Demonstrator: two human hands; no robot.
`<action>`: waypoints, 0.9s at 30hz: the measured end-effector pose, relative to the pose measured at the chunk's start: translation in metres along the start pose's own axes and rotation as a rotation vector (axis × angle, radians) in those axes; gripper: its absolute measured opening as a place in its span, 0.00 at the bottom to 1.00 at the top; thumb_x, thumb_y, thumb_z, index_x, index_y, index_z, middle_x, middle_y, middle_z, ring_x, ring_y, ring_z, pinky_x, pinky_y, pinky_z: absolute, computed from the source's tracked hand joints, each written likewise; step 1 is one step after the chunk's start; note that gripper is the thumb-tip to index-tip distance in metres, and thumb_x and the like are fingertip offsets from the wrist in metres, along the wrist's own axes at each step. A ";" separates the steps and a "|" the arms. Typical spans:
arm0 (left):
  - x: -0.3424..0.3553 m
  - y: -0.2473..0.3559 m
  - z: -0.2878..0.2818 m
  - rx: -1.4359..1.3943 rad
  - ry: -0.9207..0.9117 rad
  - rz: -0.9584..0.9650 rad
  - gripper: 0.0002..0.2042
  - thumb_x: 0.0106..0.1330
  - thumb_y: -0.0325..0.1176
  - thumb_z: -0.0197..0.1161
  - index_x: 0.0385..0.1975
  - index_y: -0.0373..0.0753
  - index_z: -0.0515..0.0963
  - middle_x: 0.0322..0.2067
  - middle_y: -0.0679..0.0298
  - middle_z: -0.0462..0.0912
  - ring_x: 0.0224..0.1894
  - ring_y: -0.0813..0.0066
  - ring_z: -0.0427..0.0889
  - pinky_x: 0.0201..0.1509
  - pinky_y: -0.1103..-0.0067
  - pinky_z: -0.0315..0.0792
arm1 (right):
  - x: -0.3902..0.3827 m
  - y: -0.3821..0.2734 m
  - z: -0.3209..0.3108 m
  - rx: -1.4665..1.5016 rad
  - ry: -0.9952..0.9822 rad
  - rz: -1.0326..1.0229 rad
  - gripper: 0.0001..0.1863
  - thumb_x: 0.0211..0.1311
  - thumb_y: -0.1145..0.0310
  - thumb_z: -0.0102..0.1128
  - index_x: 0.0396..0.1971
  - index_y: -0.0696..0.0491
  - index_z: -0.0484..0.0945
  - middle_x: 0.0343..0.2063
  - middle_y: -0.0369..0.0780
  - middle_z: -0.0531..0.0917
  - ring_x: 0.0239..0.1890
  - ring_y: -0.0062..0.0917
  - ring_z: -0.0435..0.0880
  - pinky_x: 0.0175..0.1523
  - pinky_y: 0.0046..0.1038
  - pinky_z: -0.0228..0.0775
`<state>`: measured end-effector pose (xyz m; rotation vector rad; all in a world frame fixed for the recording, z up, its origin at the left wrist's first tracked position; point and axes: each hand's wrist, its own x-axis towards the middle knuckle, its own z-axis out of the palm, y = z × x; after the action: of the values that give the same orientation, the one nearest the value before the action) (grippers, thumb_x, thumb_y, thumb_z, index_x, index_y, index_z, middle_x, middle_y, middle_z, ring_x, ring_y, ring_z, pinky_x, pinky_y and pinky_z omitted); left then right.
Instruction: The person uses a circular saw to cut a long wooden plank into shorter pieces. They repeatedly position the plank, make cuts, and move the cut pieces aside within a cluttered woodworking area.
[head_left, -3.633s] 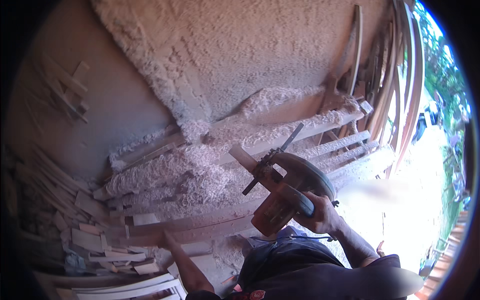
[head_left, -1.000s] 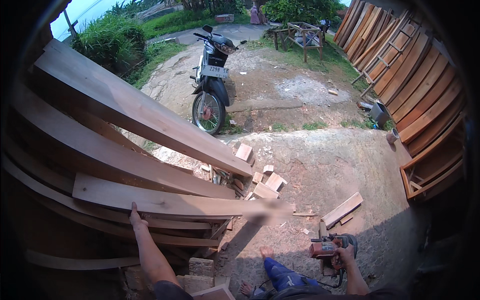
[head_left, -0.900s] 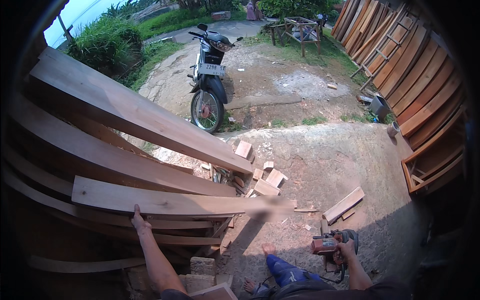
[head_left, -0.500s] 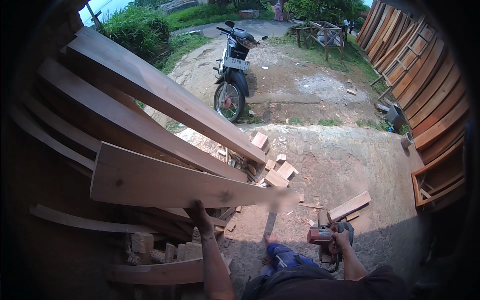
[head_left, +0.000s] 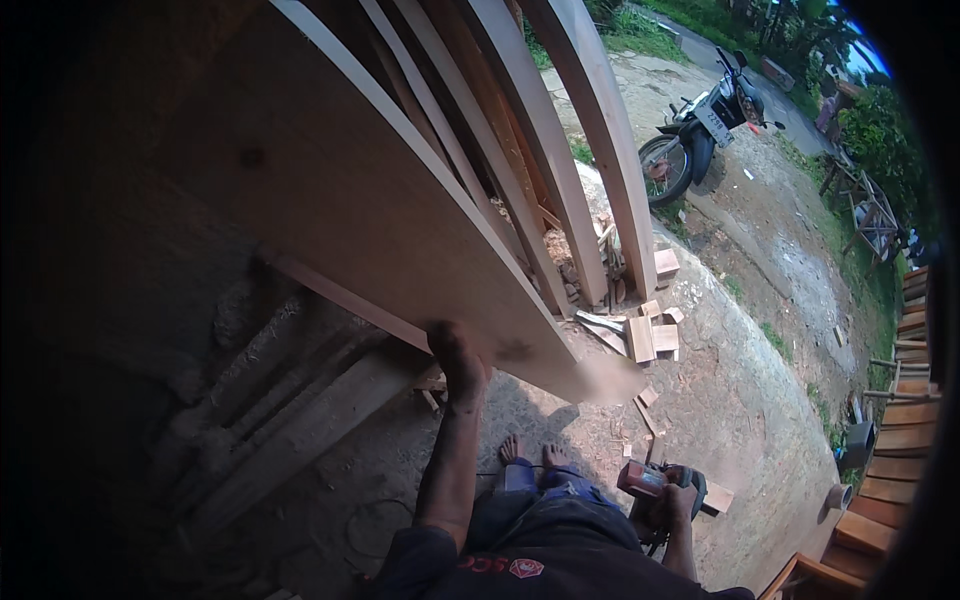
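A wide, pale wooden board [head_left: 400,200] with dark knots slants from the upper left toward the middle. My left hand [head_left: 460,362] grips its lower edge, thumb side against the face and the other fingers hidden behind. The board's right tip is blurred. Low on the right, my right hand [head_left: 680,500] is closed round the handle of a red and black handheld power tool [head_left: 642,480]. A red motor housing sticks out to its left, with a dark rounded part on its right. The tool's underside is hidden.
Long planks [head_left: 600,130] lean beyond the board. Several offcut blocks [head_left: 641,338] and scraps lie on the concrete floor [head_left: 740,400]. Timber [head_left: 320,430] lies in shadow at left. A motorcycle [head_left: 700,130] stands outside; more boards [head_left: 905,430] line the right.
My view has swung left and tilted, so the motorcycle and planks appear farther right. The board's left end now reaches up into the dark upper left. Both hands keep their holds.
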<state>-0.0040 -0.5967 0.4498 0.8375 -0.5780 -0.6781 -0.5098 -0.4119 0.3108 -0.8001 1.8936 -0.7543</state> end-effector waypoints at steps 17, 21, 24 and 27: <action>-0.084 0.373 -0.096 1.351 -0.034 0.130 0.42 0.49 0.72 0.76 0.44 0.33 0.79 0.35 0.50 0.88 0.40 0.52 0.90 0.48 0.64 0.82 | -0.104 -0.116 0.236 -0.313 -0.939 -0.348 0.15 0.44 0.74 0.62 0.36 0.58 0.80 0.30 0.39 0.81 0.31 0.23 0.79 0.37 0.25 0.73; -0.074 0.414 -0.152 1.464 -0.118 0.144 0.45 0.46 0.69 0.78 0.45 0.28 0.79 0.32 0.44 0.88 0.37 0.53 0.91 0.44 0.63 0.84 | -0.144 -0.125 0.283 -0.366 -0.961 -0.367 0.15 0.45 0.73 0.62 0.37 0.58 0.80 0.30 0.39 0.81 0.31 0.23 0.79 0.37 0.25 0.73; -0.062 0.430 -0.213 1.663 -0.176 0.188 0.46 0.49 0.73 0.74 0.43 0.25 0.80 0.29 0.44 0.87 0.34 0.50 0.91 0.38 0.64 0.85 | -0.169 -0.129 0.315 -0.393 -0.943 -0.372 0.16 0.45 0.73 0.63 0.38 0.58 0.80 0.31 0.39 0.81 0.31 0.22 0.79 0.36 0.25 0.72; -0.045 0.432 -0.283 1.866 -0.247 0.162 0.49 0.50 0.78 0.68 0.42 0.25 0.80 0.27 0.45 0.87 0.33 0.50 0.91 0.40 0.63 0.86 | -0.190 -0.134 0.339 -0.401 -0.897 -0.369 0.17 0.45 0.73 0.63 0.39 0.58 0.80 0.31 0.39 0.81 0.31 0.22 0.79 0.36 0.25 0.72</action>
<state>0.2966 -0.2196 0.6406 2.3824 -1.5086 0.1311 -0.1043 -0.4029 0.3763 -1.4668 1.0862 -0.1371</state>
